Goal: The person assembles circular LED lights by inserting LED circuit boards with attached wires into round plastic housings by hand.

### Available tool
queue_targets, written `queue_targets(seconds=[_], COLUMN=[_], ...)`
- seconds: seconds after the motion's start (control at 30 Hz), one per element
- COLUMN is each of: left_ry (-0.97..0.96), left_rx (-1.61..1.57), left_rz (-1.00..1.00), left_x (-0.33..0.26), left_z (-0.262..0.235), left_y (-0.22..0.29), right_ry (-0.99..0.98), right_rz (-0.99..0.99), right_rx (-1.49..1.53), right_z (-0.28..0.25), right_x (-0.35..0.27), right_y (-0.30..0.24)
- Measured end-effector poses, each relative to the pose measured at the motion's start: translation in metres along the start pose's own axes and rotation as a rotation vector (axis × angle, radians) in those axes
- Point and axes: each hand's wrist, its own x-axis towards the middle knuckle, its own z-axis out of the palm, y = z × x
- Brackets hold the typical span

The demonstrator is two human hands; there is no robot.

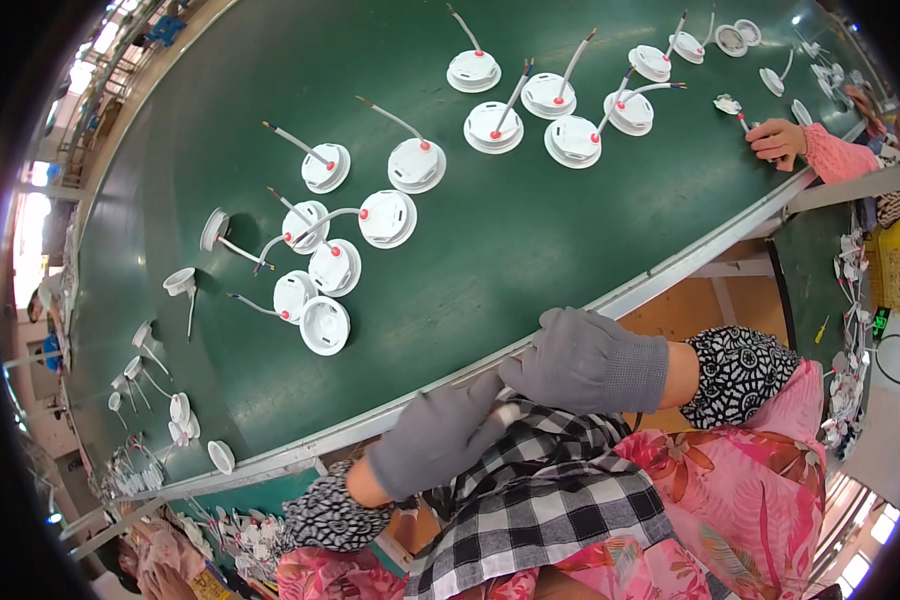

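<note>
My left hand (435, 440), in a grey knit glove, is at the near metal edge of the green work surface, over my lap. Its fingers are closed, and a small pale bit shows by the thumb; I cannot make out what it is. Against it, just to the right, rests my right hand (585, 362), also gloved, with its fingers curled and their tips hidden. Beyond the hands lie several round white lamp housings with grey cables and red grommets, such as one housing (417, 166). Nearest is a white round cup-like housing (325, 326), open side up.
A metal rail (660, 283) borders the green surface (530, 250). At the right, a co-worker's hand (776, 142) holds a small part with a red grommet. More cabled parts (848, 340) hang or lie at the lower right, near a yellow crate (895, 255).
</note>
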Motion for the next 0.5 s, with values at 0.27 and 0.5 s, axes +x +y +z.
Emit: queue_targets(seconds=[0.27,0.5], left_ry=[-0.143,-0.059], left_rx=[-0.775,-0.776], left_rz=[0.02,0.146], left_x=[-0.032,-0.032], left_z=[0.029,0.032], left_y=[-0.036,-0.044], right_ry=[0.243,0.307], right_rz=[0.328,0.539], right_rx=[0.88,2.263], right_z=[-0.021,0.045], right_x=[-0.026,-0.009], right_y=[0.038,-0.011])
